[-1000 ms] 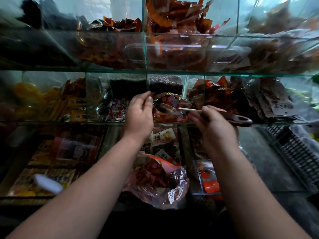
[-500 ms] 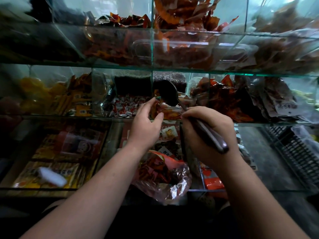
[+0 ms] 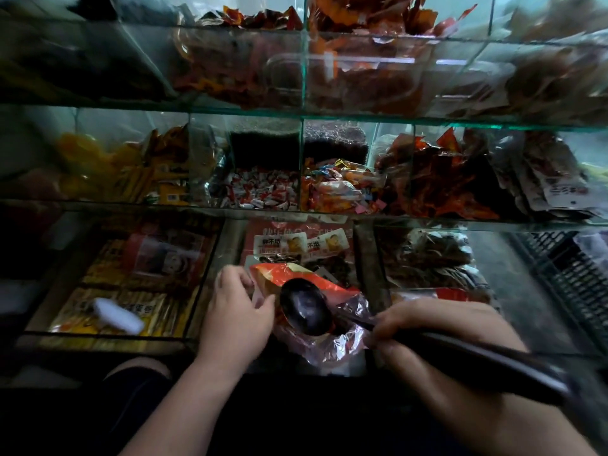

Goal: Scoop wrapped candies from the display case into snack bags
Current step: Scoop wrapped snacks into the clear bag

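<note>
Snack bag (image 3: 332, 348) sits directly under the scoop (image 3: 304, 307), left hand (image 3: 237, 311) pinching its left rim, right hand (image 3: 437, 327) gripping the scoop handle to its right.

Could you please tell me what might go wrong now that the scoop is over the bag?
1. The left hand grips only one side of the snack bag. The other rim looks slack, so candies tipped from the scoop might slide outside it.
2. The right hand holds the scoop low against the thin plastic, which could snag or push the bag shut.
</note>
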{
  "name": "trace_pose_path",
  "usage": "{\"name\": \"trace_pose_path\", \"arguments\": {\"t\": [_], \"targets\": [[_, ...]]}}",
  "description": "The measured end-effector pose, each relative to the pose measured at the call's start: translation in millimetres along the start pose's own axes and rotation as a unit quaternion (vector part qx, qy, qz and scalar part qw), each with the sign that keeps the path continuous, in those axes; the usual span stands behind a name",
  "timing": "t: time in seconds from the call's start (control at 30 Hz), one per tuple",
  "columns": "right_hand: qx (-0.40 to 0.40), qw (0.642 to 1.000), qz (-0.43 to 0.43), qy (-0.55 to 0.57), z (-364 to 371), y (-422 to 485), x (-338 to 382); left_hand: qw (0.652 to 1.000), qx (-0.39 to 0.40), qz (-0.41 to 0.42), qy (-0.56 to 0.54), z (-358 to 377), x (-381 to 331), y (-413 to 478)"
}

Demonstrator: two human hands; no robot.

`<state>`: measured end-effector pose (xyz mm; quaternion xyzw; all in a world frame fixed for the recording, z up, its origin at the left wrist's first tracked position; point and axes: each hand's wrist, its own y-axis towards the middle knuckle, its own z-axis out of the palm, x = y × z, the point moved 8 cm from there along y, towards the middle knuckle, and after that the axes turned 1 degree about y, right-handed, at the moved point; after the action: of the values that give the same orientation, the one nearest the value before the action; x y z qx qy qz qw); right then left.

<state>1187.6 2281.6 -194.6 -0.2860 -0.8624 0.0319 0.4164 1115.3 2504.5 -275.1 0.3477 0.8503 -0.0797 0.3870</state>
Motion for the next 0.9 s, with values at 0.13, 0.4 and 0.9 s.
{"name": "trace_pose_path", "arguments": {"t": [0.13, 0.4, 0.9], "targets": [[-0.175, 0.966, -0.175, -0.078, 5, 9, 19, 0.993, 0.072, -0.06, 0.077, 18, 13, -7], [-0.149, 0.974, -0.079, -0.151, 44, 89, -41, 0.992, 0.116, -0.026, 0.031, 13, 1, -3], [-0.357, 0.75, 0.155, 0.535, 52, 85, -112, 0.999, 0.029, -0.01, -0.032, -7, 8, -10]]}}
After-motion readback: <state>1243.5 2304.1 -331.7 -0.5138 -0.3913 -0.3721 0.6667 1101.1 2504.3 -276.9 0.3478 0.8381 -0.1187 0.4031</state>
